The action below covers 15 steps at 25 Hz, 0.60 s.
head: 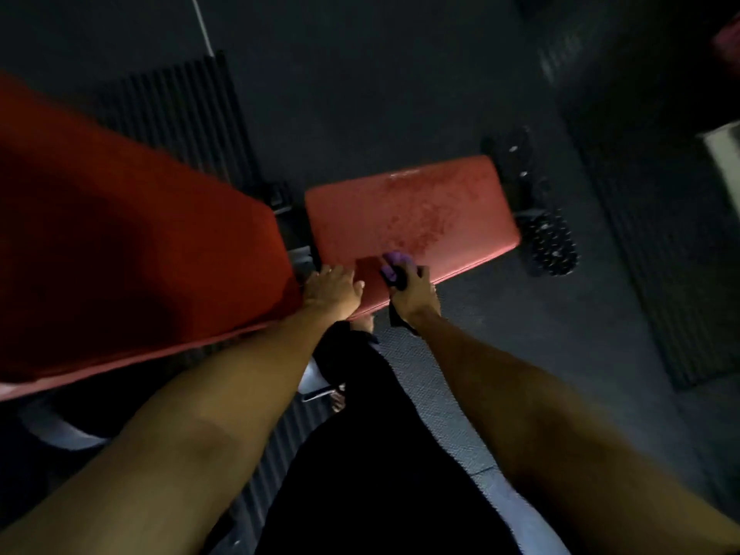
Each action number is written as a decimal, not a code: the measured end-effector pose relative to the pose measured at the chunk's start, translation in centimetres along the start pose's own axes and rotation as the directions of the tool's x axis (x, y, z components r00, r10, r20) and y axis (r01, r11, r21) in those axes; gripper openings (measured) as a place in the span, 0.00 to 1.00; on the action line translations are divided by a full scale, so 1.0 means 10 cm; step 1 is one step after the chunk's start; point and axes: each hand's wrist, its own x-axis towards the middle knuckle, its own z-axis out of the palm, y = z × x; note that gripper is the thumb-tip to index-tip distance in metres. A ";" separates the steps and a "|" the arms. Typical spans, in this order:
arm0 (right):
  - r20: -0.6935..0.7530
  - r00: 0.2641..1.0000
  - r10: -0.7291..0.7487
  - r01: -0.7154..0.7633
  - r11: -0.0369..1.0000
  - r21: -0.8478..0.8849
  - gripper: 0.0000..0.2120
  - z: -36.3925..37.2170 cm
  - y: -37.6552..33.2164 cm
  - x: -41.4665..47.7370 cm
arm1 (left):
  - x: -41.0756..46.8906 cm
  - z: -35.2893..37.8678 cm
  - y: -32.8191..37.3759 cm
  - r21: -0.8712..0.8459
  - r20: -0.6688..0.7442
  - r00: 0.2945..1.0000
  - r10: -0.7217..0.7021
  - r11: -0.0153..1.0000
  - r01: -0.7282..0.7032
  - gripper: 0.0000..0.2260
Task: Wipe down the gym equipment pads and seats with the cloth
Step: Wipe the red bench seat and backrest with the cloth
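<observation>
A red bench seat pad (412, 210) lies ahead of me, its surface speckled with wet-looking marks. A larger red back pad (132, 242) slopes up at the left. My right hand (414, 294) grips a purple cloth (394, 264) at the seat pad's near edge; something dark also sticks out of that fist, and I cannot tell what it is. My left hand (334, 288) rests with straight fingers on the seat pad's near left corner, beside the gap between the two pads.
Dark rubber flooring (380, 94) surrounds the bench. A studded black foot plate (550, 244) sits just beyond the seat pad's right end. A ribbed black mat (176, 110) lies behind the back pad. My dark trousers and a foot show below the bench.
</observation>
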 end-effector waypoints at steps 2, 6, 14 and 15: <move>-0.043 0.999 -0.020 0.020 1.000 -0.010 0.26 -0.27 0.13 -0.11 | -0.02 -0.03 0.25 -0.031 -0.030 0.999 0.024 0.999 -0.024 0.21; -0.110 0.993 -0.035 0.038 0.999 0.023 0.21 -0.72 0.22 -0.20 | -0.02 -0.04 0.60 -0.077 -0.064 0.996 0.057 0.995 -0.062 0.21; -0.122 0.987 -0.106 0.097 0.993 -0.074 0.25 -1.05 0.57 0.67 | 0.83 0.07 1.06 -0.150 -0.150 0.987 0.058 0.985 -0.081 0.21; -0.127 0.984 -0.121 0.110 0.990 -0.087 0.25 -1.08 0.64 0.86 | 1.00 0.13 1.12 -0.166 -0.169 0.985 0.043 0.983 -0.071 0.21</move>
